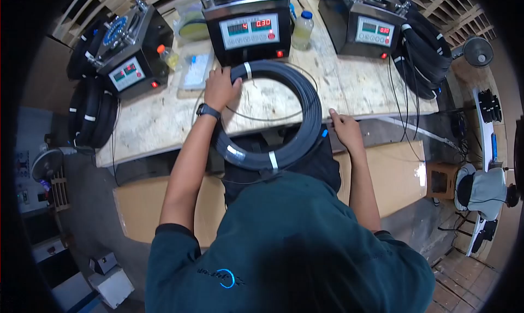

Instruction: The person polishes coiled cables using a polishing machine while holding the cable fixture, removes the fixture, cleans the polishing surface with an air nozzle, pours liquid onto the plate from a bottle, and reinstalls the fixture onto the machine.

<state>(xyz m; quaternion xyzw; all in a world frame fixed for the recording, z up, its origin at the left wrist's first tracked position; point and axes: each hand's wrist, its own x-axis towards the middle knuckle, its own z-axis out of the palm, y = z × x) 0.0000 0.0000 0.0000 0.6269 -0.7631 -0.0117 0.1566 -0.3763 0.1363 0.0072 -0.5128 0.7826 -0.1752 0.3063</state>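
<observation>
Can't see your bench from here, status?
Left hand at dark coil. Right hand off it, by table edge. Loose strand crosses coil's opening.

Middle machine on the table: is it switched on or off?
On: red digits glow on its display, and its red switch is lit.

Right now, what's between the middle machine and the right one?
A blue-capped bottle of yellowish liquid stands between the middle machine and the right machine, in the head view.

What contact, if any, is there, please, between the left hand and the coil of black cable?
Touching: the head view shows the left hand laid on the coil of black cable, at its upper left.
</observation>
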